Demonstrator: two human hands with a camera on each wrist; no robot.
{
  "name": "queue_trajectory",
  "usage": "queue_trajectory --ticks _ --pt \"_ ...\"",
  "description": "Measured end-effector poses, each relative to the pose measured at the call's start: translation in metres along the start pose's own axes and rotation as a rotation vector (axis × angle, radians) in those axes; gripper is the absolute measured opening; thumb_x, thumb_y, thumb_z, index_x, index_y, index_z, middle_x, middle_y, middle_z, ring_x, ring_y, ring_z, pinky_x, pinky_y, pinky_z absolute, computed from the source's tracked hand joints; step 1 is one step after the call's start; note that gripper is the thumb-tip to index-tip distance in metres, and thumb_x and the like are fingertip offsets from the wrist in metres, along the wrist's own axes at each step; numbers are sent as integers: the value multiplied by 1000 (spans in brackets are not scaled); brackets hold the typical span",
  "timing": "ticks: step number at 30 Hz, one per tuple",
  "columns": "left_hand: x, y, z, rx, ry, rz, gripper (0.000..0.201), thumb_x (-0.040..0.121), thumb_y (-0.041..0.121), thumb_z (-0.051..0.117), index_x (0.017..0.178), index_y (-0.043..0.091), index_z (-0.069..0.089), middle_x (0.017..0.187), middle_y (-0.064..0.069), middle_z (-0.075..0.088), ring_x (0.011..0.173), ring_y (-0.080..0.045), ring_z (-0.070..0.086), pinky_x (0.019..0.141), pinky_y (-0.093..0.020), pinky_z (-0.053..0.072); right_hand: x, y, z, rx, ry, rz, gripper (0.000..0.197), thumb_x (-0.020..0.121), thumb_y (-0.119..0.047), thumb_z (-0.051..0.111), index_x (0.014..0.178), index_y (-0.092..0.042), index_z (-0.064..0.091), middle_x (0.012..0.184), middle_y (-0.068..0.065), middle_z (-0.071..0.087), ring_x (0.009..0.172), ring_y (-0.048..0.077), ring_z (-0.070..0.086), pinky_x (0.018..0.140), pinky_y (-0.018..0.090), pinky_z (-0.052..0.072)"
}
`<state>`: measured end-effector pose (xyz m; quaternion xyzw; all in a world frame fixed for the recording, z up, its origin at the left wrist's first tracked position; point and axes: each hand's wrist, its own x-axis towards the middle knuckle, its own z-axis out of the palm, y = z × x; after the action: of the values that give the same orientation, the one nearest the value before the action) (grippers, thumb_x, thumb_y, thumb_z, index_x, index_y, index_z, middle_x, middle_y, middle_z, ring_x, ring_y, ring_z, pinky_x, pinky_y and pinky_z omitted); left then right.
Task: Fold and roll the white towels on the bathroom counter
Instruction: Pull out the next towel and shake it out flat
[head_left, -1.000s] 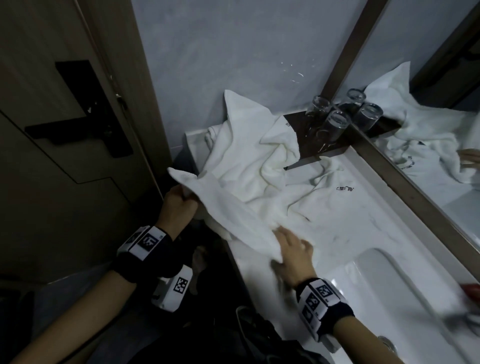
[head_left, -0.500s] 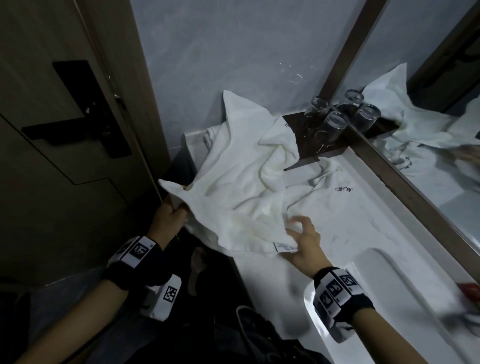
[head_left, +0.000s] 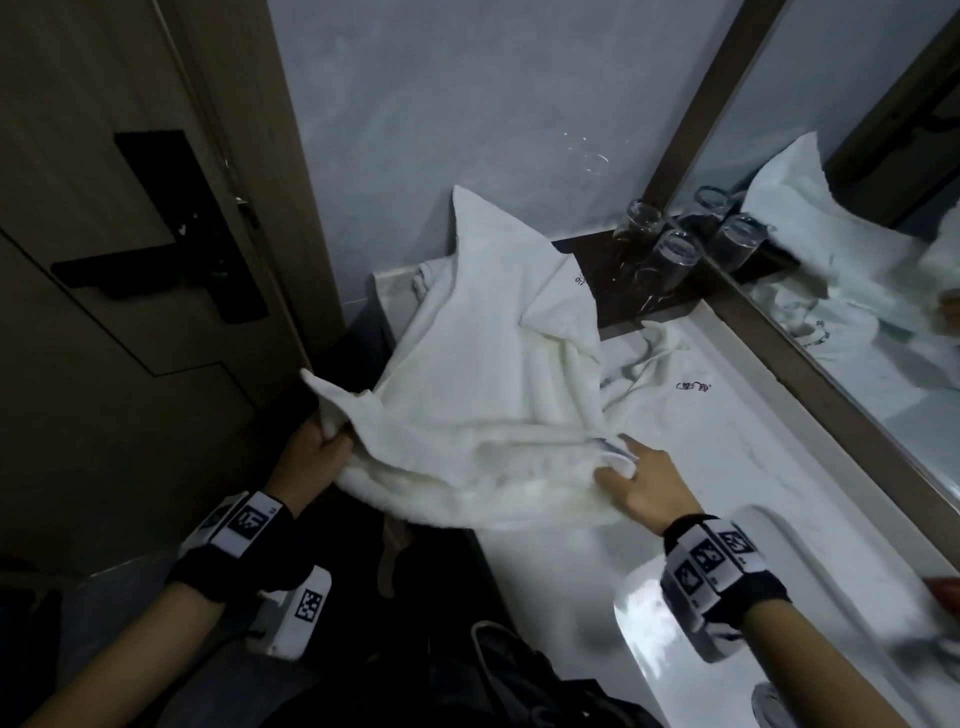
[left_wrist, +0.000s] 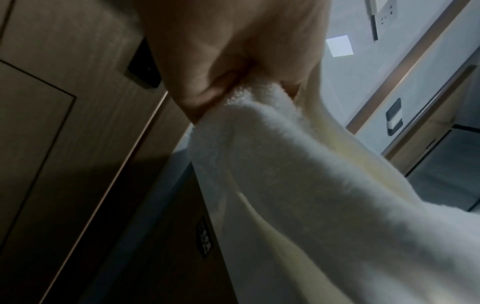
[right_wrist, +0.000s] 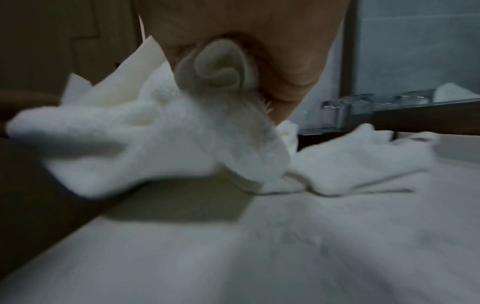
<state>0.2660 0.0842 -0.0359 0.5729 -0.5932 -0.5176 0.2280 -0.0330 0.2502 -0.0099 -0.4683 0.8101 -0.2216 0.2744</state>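
Observation:
A crumpled white towel (head_left: 488, 374) lies heaped on the left end of the white counter (head_left: 727, 457), one part leaning up against the wall. My left hand (head_left: 317, 447) grips its left corner just off the counter's edge; the left wrist view shows the fingers closed round the towel (left_wrist: 298, 164). My right hand (head_left: 631, 473) pinches the towel's near edge by its label, and the right wrist view shows a bunched fold of the towel (right_wrist: 166, 139) in that grip. A second white towel (head_left: 654, 358) with dark lettering lies flat beyond.
Two upturned glasses (head_left: 670, 254) stand on a dark tray (head_left: 597, 270) in the back corner, against the mirror (head_left: 857, 260). The sink basin (head_left: 779, 623) opens at the near right. A dark door (head_left: 130, 260) with a black handle stands on the left.
My right hand moved right along the towel's near edge and now pinches it by the label. The left hand pulled its corner slightly down and left, stretching the edge between the hands.

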Motion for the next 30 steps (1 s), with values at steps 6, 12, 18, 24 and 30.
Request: queue_trajectory --ticks 6,12,18,24,30 --pt "-7 -7 -5 60 -243 106 53 67 39 78 113 32 54 113 15 57 107 -5 52 88 -17 37 -14 35 -3 158 -226 404 32 78 -46 62 83 -14 63 81 -4 62 67 10 59 58 22 45" --pt "0 -7 -9 21 -389 188 9 83 30 63 76 26 65 75 12 67 75 3 59 71 -20 43 -18 32 -5 -92 -293 459 48 88 -50 50 120 -14 54 106 7 62 88 20 56 76 26 39" --pt "14 -11 -5 22 -327 106 25 93 20 49 69 16 55 73 -3 55 77 -17 51 71 -34 38 -9 18 -9 -270 -36 271 32 97 -38 36 104 -15 56 89 16 63 92 35 57 78 38 43" --pt "18 -6 5 -59 -413 -3 33 66 29 76 93 21 60 91 4 63 87 -13 58 71 -24 44 0 6 -10 79 243 152 22 97 -25 39 93 -7 51 73 18 58 72 35 54 63 37 40" --pt "22 0 15 40 -446 49 13 89 14 58 97 21 66 98 4 66 89 -8 61 75 -19 45 3 3 -11 104 291 75 15 95 -23 44 83 -22 53 59 3 51 61 23 47 60 33 37"
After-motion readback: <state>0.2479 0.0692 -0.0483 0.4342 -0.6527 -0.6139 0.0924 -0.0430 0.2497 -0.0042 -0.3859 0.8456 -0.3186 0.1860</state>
